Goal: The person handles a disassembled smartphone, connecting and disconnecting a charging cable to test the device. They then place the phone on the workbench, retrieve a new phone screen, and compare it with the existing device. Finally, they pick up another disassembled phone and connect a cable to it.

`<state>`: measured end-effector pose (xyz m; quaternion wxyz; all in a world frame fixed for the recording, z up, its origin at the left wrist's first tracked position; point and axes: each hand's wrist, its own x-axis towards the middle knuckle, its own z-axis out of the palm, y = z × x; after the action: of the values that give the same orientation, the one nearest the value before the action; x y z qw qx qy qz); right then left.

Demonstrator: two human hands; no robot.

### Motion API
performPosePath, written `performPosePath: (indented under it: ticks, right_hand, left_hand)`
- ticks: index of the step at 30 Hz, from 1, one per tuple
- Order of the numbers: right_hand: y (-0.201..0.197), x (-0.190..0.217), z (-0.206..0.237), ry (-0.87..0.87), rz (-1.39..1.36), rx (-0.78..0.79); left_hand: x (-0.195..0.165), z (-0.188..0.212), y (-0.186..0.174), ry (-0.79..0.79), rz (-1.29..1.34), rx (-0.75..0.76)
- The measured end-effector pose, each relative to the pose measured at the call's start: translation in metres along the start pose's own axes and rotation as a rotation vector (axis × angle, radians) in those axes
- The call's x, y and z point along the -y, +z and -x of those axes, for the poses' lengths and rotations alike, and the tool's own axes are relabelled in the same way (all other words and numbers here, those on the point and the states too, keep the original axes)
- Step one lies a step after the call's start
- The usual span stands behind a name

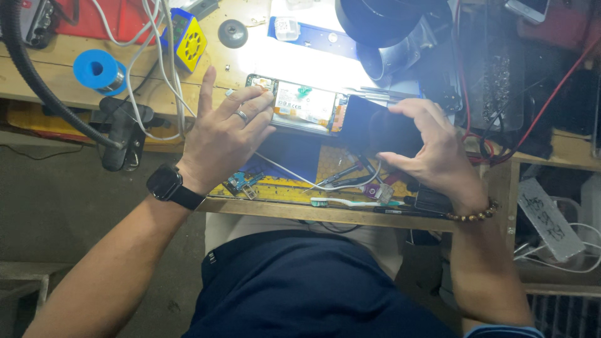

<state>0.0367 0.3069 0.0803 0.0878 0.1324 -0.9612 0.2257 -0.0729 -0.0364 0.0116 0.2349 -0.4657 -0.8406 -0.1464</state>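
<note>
From the head view, your left hand (225, 134) is spread wide with fingers fanned, fingertips resting on the left end of the opened phone (297, 103) mid-desk, not gripping anything; your right hand (432, 153) is curled around the black back panel (382, 128), pinching it at the phone's right end; a toothbrush (354, 202) and tweezers (341, 179) lie along the desk's near edge, between your wrists.

My opened phone (305, 106) lies flat on the lit bench, insides up (battery and circuit boards exposed); its black back cover (383, 128) tilts up at the right end.
</note>
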Motion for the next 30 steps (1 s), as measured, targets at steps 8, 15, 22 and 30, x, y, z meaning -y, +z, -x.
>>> performPosePath:
  ticks: [8, 15, 22, 30]
  right_hand:
    - [0.014, 0.027, -0.021, -0.011, -0.096, -0.057]
    - [0.036, 0.046, -0.051, -0.159, 0.038, -0.075]
    - [0.045, 0.058, -0.07, -0.271, 0.069, -0.05]
    - [0.02, 0.015, -0.032, -0.115, -0.203, -0.21]
  left_hand:
    - [0.015, -0.002, -0.005, -0.07, 0.198, 0.047]
    - [0.008, -0.028, -0.021, -0.055, 0.282, 0.031]
    - [-0.008, -0.065, -0.014, 0.002, 0.126, 0.172]
    - [0.009, -0.074, 0.001, -0.038, 0.286, 0.129]
